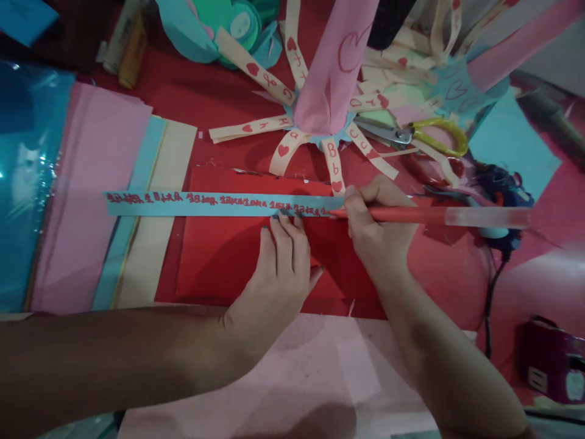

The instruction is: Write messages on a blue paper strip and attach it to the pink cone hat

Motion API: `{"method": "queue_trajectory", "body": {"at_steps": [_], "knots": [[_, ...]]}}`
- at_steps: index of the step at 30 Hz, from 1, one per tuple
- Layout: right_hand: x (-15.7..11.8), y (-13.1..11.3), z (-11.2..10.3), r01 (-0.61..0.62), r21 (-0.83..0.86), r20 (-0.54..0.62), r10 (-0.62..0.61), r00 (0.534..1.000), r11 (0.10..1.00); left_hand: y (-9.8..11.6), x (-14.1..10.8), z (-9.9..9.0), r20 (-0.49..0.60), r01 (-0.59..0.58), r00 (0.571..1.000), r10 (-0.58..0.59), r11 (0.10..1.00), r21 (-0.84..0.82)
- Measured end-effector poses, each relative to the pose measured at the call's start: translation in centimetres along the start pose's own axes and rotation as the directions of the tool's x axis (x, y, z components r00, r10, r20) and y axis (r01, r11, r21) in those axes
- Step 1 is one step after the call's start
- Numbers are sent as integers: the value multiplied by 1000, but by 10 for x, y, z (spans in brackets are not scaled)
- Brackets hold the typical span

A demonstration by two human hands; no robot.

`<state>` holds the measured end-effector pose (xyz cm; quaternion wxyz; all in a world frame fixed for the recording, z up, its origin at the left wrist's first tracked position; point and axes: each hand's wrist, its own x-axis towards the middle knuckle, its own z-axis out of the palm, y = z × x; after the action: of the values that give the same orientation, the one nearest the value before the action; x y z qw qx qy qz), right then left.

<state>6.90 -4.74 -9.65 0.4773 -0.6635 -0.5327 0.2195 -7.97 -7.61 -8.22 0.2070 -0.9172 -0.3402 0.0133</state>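
A long light-blue paper strip (pixel 201 210) lies across red paper (pixel 214 262), with a row of red handwritten characters along most of it. My left hand (pixel 287 256) lies with fingers stretched out, its fingertips on the strip's lower edge. Between the fingers of my right hand (pixel 381 225) is a red pen (pixel 411 214) with a clear end pointing right. Its tip meets the strip near the last written character. Just above stands a pink paper cone (pixel 329 73), ringed by cream paper strips (pixel 333 161) with red letters and hearts.
Yellow-handled scissors (pixel 434 135) lie at the upper right, near a dark blue corded tool (pixel 498 183). Stacked pink sheets (pixel 86 195) and cream paper (pixel 159 201) are at left. A purple box (pixel 551 360) sits at the lower right. Green and blue paper shapes (pixel 233 30) lie at the back.
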Motion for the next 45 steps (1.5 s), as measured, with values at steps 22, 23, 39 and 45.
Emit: {"method": "queue_trajectory", "body": {"at_steps": [22,23,39,45], "knots": [[0,-2,1,-27,-30,-32,26,999,999,1,0,0,-30,28,999,-30,997,-75],[0,-2,1,-23,-33,-31,22,999,999,1,0,0,-28,32,999,-34,996,-86],[0,0,1,-20,16,-26,21,999,1000,2,-1,1,-39,41,998,-45,995,-95],[0,1,2,17,61,-133,-9,991,998,1,-1,1,-13,41,999,-43,989,-140]]}}
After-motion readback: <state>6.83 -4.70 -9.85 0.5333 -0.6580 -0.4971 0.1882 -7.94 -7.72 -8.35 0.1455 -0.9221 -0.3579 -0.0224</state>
